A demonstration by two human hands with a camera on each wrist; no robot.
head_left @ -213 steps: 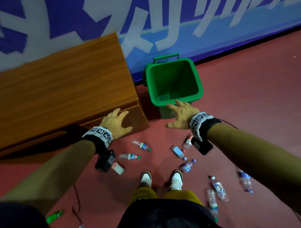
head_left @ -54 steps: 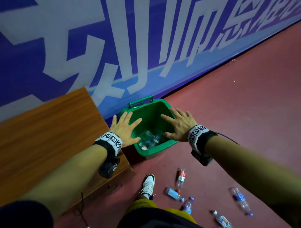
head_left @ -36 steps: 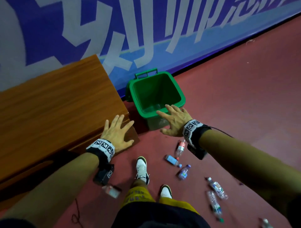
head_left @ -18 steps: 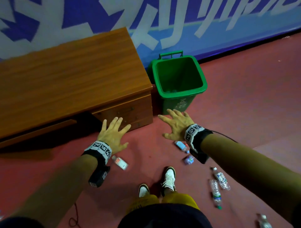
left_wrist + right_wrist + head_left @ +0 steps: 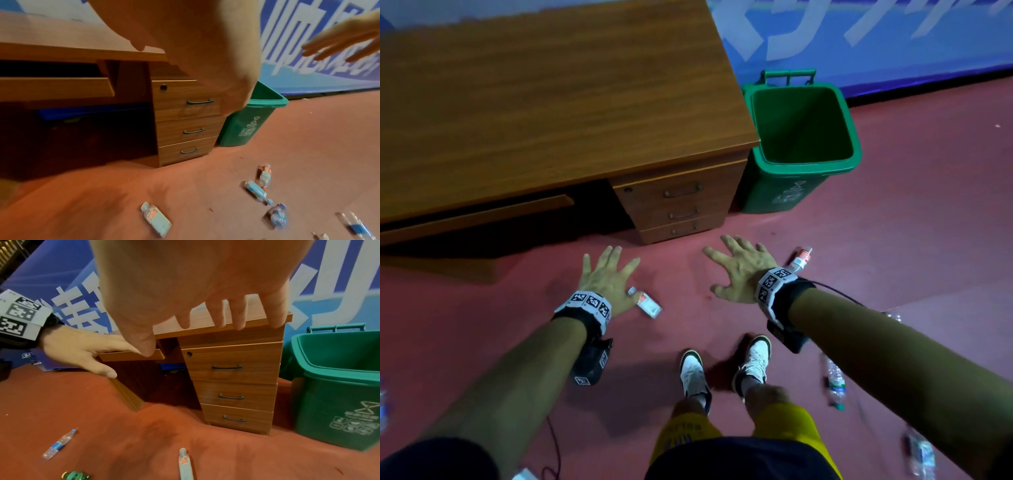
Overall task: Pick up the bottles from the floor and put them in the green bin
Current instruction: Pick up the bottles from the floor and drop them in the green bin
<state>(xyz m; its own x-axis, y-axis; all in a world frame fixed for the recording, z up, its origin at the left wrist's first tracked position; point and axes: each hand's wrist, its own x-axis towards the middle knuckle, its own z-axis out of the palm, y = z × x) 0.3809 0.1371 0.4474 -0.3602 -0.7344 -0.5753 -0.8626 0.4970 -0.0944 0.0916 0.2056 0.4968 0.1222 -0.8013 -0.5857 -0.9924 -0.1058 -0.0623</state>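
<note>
The green bin (image 5: 803, 161) stands open beside the desk, against the blue wall. Several plastic bottles lie on the red floor. One with an orange label (image 5: 646, 303) lies just right of my left hand (image 5: 607, 274). Another with a red label (image 5: 802, 257) lies right of my right hand (image 5: 736, 269). Both hands hover above the floor with fingers spread and hold nothing. In the left wrist view the orange-label bottle (image 5: 156, 219) lies below my palm, with a cluster of bottles (image 5: 264, 183) further right. In the right wrist view a bottle (image 5: 185, 463) lies under my hand.
A wooden desk (image 5: 544, 102) with three drawers (image 5: 681, 209) stands left of the bin. My feet in white shoes (image 5: 693, 375) stand behind the hands. More bottles lie at right (image 5: 834, 380) and lower right (image 5: 921, 454). A green bottle (image 5: 77, 475) lies at the left.
I have stepped back from the bin and lowered both empty hands toward the floor. The view tilted down, so the desk drawers and nearby bottles show larger.
</note>
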